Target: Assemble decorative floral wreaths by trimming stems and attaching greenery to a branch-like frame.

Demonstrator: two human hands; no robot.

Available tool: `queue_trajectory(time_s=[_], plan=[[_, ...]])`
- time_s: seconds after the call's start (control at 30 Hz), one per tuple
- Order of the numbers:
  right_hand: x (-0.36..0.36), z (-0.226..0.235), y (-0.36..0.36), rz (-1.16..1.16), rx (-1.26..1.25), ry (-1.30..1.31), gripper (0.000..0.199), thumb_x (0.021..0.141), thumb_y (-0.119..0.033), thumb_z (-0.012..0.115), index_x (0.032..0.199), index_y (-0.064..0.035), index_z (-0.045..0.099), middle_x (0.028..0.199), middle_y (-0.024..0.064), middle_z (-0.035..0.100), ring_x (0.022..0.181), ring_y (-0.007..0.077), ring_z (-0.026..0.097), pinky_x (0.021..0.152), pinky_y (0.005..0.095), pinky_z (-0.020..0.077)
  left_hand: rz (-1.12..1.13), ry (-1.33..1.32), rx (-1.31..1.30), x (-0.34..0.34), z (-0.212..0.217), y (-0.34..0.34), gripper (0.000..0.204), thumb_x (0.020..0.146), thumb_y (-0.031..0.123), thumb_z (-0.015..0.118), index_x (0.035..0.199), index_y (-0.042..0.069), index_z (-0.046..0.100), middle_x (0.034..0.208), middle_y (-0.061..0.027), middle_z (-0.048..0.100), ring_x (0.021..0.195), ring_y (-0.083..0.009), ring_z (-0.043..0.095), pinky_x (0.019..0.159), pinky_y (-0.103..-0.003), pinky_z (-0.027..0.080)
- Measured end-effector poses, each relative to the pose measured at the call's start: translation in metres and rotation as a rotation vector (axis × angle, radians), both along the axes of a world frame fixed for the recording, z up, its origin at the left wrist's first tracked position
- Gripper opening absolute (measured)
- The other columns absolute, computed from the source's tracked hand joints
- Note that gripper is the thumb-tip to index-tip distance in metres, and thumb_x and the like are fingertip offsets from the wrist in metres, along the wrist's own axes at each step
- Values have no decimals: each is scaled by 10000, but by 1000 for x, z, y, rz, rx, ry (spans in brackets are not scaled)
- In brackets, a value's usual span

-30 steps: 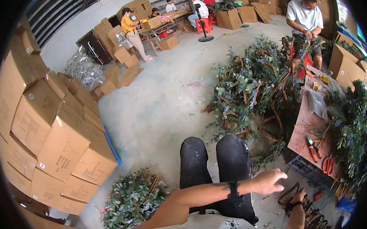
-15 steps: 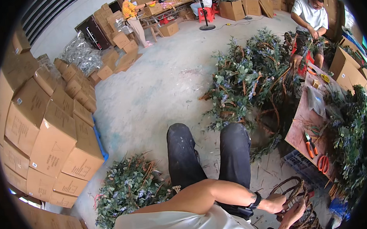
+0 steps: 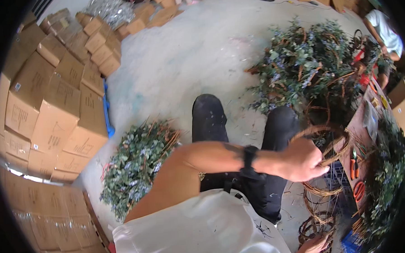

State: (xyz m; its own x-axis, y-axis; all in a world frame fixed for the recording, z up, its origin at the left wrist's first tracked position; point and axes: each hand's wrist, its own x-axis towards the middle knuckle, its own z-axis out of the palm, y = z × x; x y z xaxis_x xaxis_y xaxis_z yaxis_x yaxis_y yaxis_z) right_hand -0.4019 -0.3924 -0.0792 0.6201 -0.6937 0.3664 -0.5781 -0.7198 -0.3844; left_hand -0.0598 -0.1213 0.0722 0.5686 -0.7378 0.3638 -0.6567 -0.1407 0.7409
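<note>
My left arm reaches across my lap, a dark watch on its wrist. My left hand (image 3: 303, 162) is shut on a bare brown vine ring (image 3: 331, 132) and holds it up beside my right knee. Below it lies a stack of more vine rings (image 3: 318, 214) on the floor. My right hand (image 3: 314, 247) shows only partly at the lower edge, resting against that stack; its fingers are hard to make out. My legs in black trousers (image 3: 207, 122) stretch out ahead.
A heap of green leafy sprigs (image 3: 136, 168) lies left of my legs. A large pile of leafy wreaths (image 3: 299, 68) stands ahead right. Stacked cardboard boxes (image 3: 53, 115) line the left. A workbench (image 3: 363, 133) with orange pliers (image 3: 354, 158), a blue crate (image 3: 334, 184) and another person (image 3: 383, 30) are on the right.
The view has tipped downward. My left hand dropped to the ring stack beside my right hand, then came up holding one vine ring.
</note>
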Motion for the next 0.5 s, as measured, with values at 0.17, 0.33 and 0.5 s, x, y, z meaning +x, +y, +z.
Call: queue_trajectory(time_s=[0.17,0.33,0.5], plan=[[35,-7,6,-21,310,40,402,1052,-248,567,1339,28,621,1315,214,611,1201,358,572,1056,473,435,140,-397,-163,22,88,165,269,872,216,790,714,60,640,625,-77,608,449,-268,552,454,-373,421],[165,52,86,538,1366,-504,524,1086,-338,542,1481,-2,468,1469,133,528,1237,254,535,1159,405,371,552,-329,-228,22,95,278,220,925,120,712,755,-5,651,593,-50,664,490,-115,602,457,-277,454],[257,60,49,468,634,-502,514,1045,-262,630,1412,50,449,1552,168,490,1400,275,501,1203,474,366,726,123,-557,10,42,303,218,1005,110,607,849,-22,684,552,-53,633,468,-107,578,456,-277,440]])
